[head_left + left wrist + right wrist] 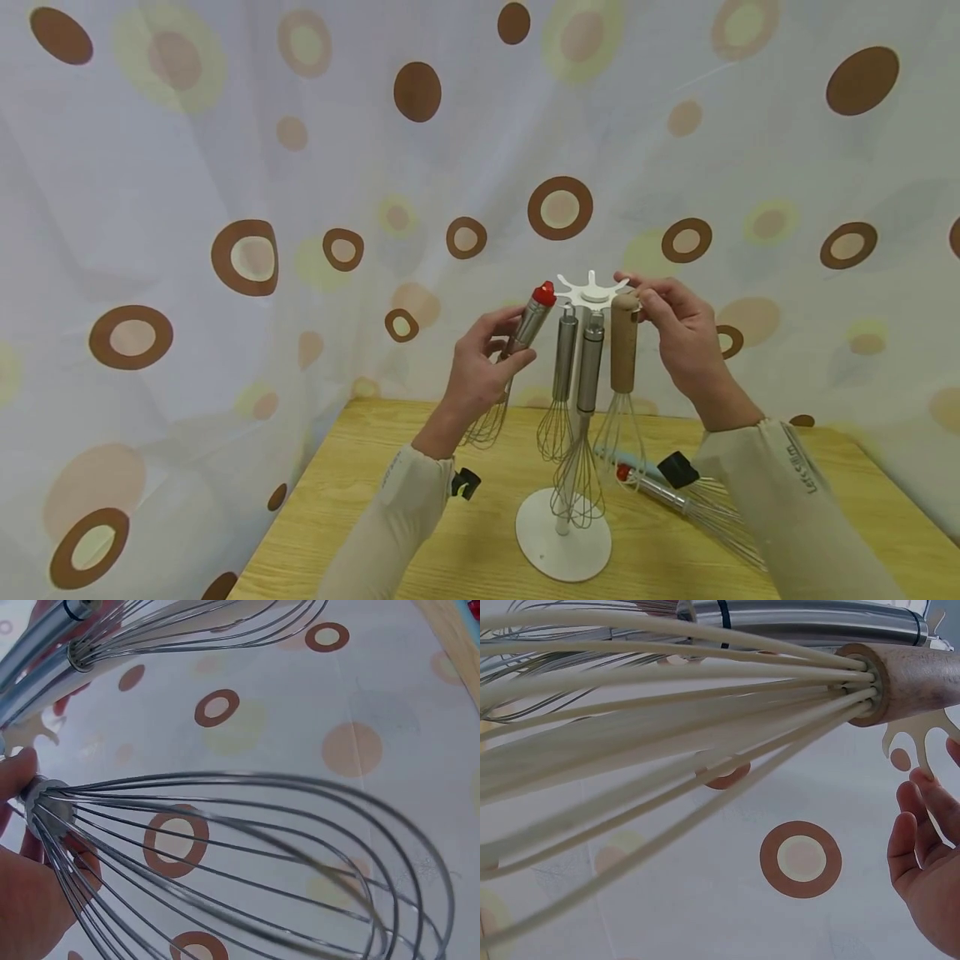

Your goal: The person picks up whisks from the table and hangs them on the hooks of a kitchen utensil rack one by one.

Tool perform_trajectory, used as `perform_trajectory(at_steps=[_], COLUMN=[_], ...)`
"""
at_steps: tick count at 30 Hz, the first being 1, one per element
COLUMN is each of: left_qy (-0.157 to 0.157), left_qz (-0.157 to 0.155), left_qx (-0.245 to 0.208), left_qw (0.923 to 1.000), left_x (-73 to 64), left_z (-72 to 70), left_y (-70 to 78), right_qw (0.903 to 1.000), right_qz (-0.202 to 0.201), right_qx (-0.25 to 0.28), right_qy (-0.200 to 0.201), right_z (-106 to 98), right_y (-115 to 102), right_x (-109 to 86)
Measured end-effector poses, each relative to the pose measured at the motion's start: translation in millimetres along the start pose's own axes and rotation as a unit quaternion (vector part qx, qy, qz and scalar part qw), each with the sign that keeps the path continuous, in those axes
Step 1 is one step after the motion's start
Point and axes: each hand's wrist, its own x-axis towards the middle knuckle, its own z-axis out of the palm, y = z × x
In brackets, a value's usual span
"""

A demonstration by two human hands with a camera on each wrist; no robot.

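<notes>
My left hand (480, 362) grips the steel handle of a whisk with a red end (531, 318), tilted beside the top of a white whisk stand (595, 294). In the left wrist view, its wire balloon (300, 859) spreads out from the fingers. My right hand (686, 337) pinches the stand's pronged top at the right, thumb close to the top of a wooden-handled whisk (623, 350). The right wrist view has the fingers (911, 840) at a prong, with pale whisk wires in front. A thicker steel whisk (590, 367) and a slimmer one (566, 358) hang from the stand.
The stand's round white base (564, 554) rests on a wood-grain table (330, 500). Lying to its right, partly behind the right sleeve, are another red-ended whisk (663, 496) and a light-blue handle (633, 461). A dotted curtain (480, 150) hangs behind and at the left.
</notes>
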Motion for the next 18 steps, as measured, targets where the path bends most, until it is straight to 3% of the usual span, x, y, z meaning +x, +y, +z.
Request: perform_trajectory(at_steps=[5, 12, 18], left_qy=[-0.007, -0.015, -0.031], left_qz=[-0.009, -0.020, -0.004], left_qx=[0.010, 0.007, 0.011], left_qw=[0.9999, 0.9997, 0.9995], left_x=[-2.5, -3.7, -8.7], left_z=[2.0, 7.6, 11.0], left_y=[25.9, 25.2, 22.7], right_qw=[1.0000, 1.0000, 0.9993], right_qz=[0.004, 0.004, 0.014], right_qx=[-0.004, -0.008, -0.033], right_qy=[0.001, -0.003, -0.011], right_z=[0, -1, -3], right_y=[0, -3, -5], right_x=[-0.1, 1.4, -0.6])
